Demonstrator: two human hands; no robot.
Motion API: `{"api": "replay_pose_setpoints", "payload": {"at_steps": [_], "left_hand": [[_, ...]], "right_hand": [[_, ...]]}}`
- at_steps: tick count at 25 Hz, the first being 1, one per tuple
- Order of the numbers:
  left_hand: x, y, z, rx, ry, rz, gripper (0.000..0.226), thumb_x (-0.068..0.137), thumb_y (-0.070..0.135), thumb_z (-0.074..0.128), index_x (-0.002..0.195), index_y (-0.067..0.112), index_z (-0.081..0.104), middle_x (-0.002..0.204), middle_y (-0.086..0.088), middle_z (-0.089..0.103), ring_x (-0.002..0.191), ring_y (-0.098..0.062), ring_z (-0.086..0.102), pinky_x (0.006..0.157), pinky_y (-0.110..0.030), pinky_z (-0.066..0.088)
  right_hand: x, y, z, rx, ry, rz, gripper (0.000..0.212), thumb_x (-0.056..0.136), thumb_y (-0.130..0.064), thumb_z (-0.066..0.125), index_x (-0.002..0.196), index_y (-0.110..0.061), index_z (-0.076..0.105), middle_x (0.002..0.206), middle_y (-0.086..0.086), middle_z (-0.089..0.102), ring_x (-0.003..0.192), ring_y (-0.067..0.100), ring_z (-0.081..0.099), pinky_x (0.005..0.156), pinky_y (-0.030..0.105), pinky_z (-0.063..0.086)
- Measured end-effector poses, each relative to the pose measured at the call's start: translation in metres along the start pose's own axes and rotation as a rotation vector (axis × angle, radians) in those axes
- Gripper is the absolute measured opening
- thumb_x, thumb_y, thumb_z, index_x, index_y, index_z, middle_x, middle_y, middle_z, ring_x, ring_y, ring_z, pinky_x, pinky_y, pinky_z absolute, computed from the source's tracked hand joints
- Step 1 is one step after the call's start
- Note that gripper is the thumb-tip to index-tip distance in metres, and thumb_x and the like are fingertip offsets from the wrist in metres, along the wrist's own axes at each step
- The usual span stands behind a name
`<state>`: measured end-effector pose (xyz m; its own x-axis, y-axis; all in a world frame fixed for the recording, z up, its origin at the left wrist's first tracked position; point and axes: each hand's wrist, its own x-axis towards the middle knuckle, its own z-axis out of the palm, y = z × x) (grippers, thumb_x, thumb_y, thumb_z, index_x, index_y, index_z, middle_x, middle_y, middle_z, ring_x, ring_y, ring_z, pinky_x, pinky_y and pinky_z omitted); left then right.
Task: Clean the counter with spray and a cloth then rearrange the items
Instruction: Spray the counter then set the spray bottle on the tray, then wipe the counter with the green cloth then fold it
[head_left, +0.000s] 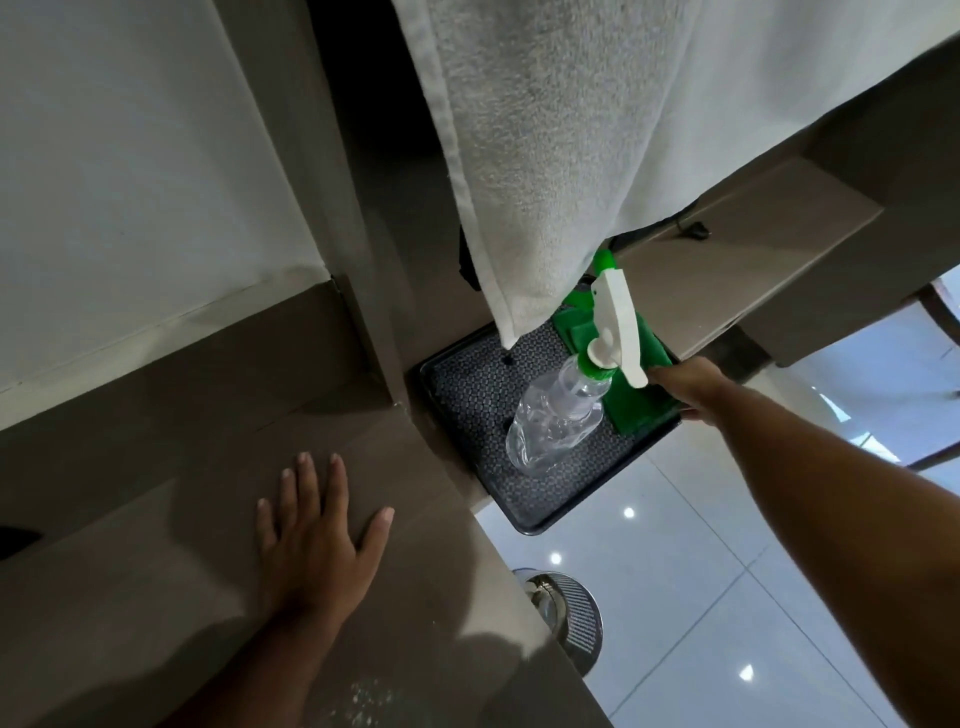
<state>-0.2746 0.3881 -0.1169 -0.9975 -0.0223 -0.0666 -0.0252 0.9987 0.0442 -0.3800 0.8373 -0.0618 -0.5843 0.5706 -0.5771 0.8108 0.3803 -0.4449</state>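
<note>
A: What have I got on the head view right now?

B: I see my left hand (317, 525) lying flat on the brown tabletop (156, 571), fingers straight and spread, holding nothing.

A: And the other one?

B: My right hand (685, 387) reaches out to the far edge of the black tray (524, 499). It sits at the tray's rim beside the green cloth (636, 402). The fingers are hidden behind the spray head and the cloth, so I cannot tell whether it grips the tray, the cloth or nothing.

A: Where's the spray?

B: The spray bottle (556, 410) lies tilted on the tray's patterned mat, clear body toward me, white trigger head and green nozzle pointing away. Its head overlaps the green cloth, which rests folded in the tray's far corner.

A: Anything else in shot?

B: A white towel (545, 156) hangs down from above, its lower corner just over the tray. Below the tabletop edge there's glossy white floor (727, 597) and a round metal bin (566, 613).
</note>
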Motion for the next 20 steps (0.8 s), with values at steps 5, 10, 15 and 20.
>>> {"api": "replay_pose_setpoints", "payload": {"at_steps": [5, 10, 15, 20], "left_hand": [[0.0, 0.001, -0.004, -0.019, -0.023, -0.01, 0.089, 0.084, 0.074, 0.022, 0.154, 0.019, 0.027, 0.161, -0.016, 0.022, 0.148, -0.032, 0.017, 0.117, -0.055, 0.013], [-0.001, 0.003, -0.008, -0.056, -0.023, -0.007, 0.088, 0.084, 0.073, 0.023, 0.152, 0.018, 0.03, 0.16, -0.018, 0.024, 0.147, -0.034, 0.019, 0.116, -0.056, 0.013], [-0.001, 0.001, -0.01, -0.069, -0.031, 0.0, 0.087, 0.086, 0.073, 0.022, 0.155, 0.02, 0.021, 0.162, -0.016, 0.015, 0.149, -0.032, 0.012, 0.118, -0.054, 0.008], [0.0, -0.003, -0.009, -0.044, -0.073, 0.008, 0.087, 0.087, 0.073, 0.02, 0.156, 0.021, 0.012, 0.164, -0.015, 0.008, 0.15, -0.032, 0.006, 0.119, -0.054, 0.004]], "right_hand": [[-0.096, 0.006, -0.048, -0.007, -0.185, -0.139, 0.026, 0.089, -0.006, 0.06, 0.115, -0.009, 0.056, 0.105, 0.016, 0.064, 0.087, 0.026, 0.068, 0.061, 0.035, 0.059], [-0.214, 0.013, -0.069, -0.65, -0.277, -0.638, 0.026, 0.083, -0.018, 0.066, 0.099, -0.037, 0.06, 0.099, -0.01, 0.063, 0.087, 0.006, 0.062, 0.068, 0.021, 0.052], [-0.279, 0.0, -0.037, -0.538, -0.444, -0.903, 0.014, 0.087, -0.02, 0.07, 0.099, -0.025, 0.066, 0.095, -0.015, 0.066, 0.088, 0.001, 0.062, 0.076, 0.021, 0.055], [-0.285, -0.049, 0.035, -0.707, -0.625, -1.077, 0.005, 0.09, -0.019, 0.065, 0.089, -0.021, 0.061, 0.088, -0.013, 0.061, 0.08, 0.002, 0.056, 0.071, 0.021, 0.043]]}}
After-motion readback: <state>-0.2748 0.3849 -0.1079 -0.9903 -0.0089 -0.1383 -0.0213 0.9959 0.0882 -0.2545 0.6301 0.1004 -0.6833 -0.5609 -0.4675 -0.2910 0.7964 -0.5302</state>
